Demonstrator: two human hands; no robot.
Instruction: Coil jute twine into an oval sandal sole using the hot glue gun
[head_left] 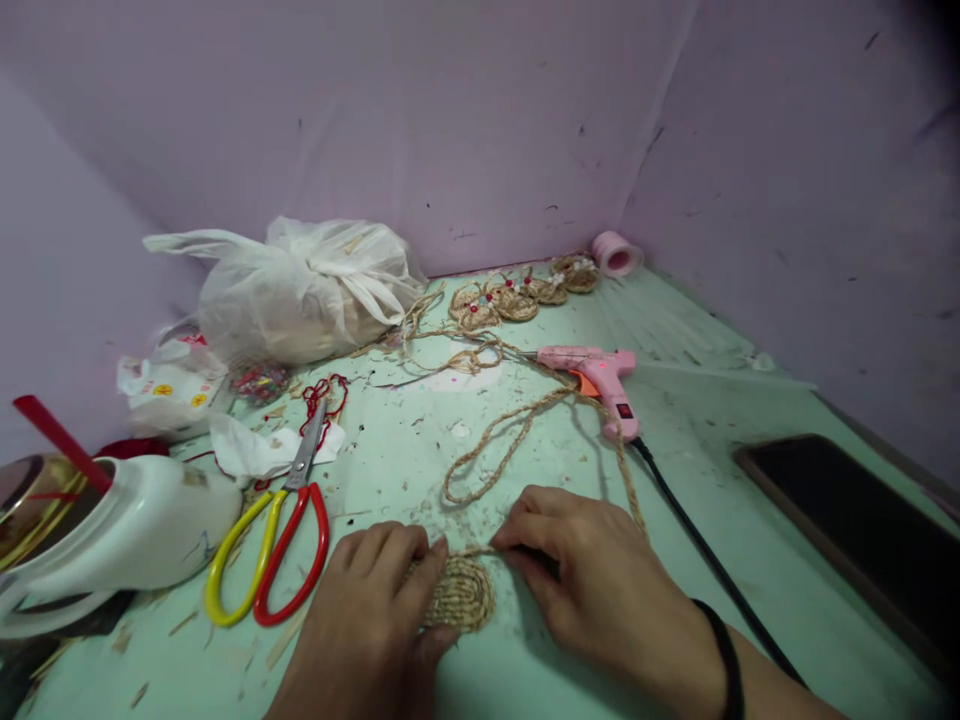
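My left hand (367, 610) presses down on a flat oval coil of jute rope (457, 595) lying on the pale green table (675, 400), fingers curled over its left side. My right hand (592, 580) pinches the rope's loose strand at the coil's upper right edge, fingers closed. The free jute rope (517, 440) loops away from the coil toward the back. A pink glue gun (600, 378) lies just behind the hands, its black cord (712, 565) trailing past my right wrist.
Scissors with yellow and red handles (277, 540) lie left of my hands. A white jug (112, 530), tissue and a white plastic bag (300, 290) sit at the left. Several finished jute coils (517, 295) and a pink tape roll (615, 253) are at the back. A dark phone (855, 520) lies at the right.
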